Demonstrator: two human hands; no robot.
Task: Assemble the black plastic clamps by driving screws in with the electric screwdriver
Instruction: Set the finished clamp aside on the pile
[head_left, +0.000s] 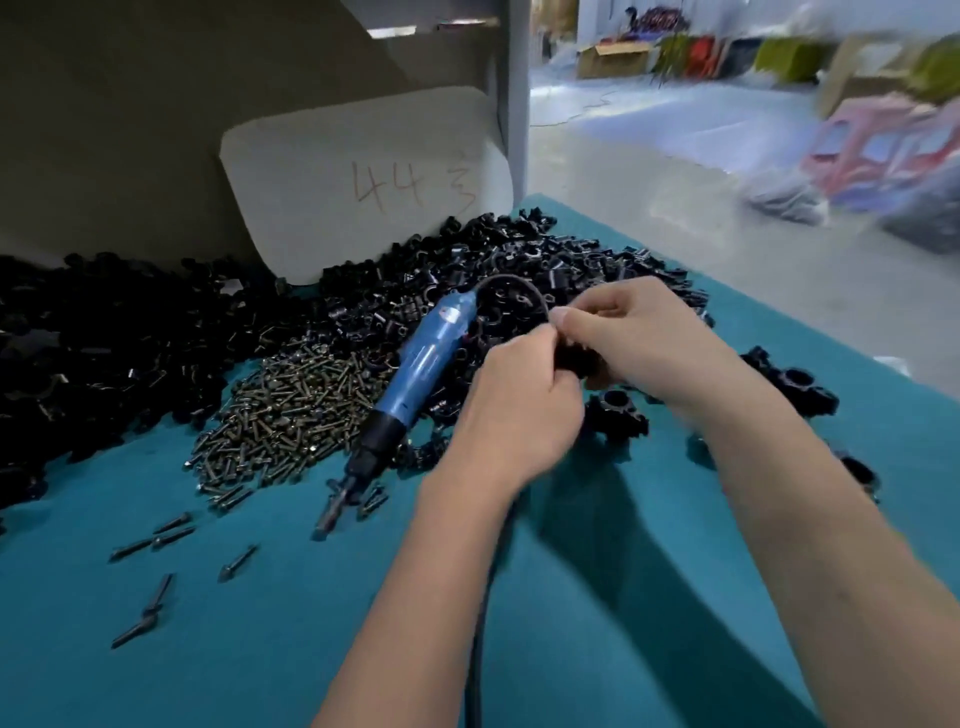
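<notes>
My left hand (519, 400) and my right hand (628, 322) meet over the table and together grip a black plastic clamp part (576, 358), mostly hidden between the fingers. The blue electric screwdriver (421, 369) lies untouched on the teal cloth, its bit pointing toward me, just left of my left hand. A heap of dark screws (291, 410) sits beside it. A big pile of black clamp pieces (156, 332) spreads across the back of the table. An assembled clamp (615, 415) lies under my right wrist.
A white foam board (363, 182) marked "44" leans behind the pile. Loose screws (161, 535) are scattered at the front left. More clamps (795, 384) lie to the right. The screwdriver's black cable (480, 623) runs under my left forearm. The table's right edge (831, 332) drops to the floor.
</notes>
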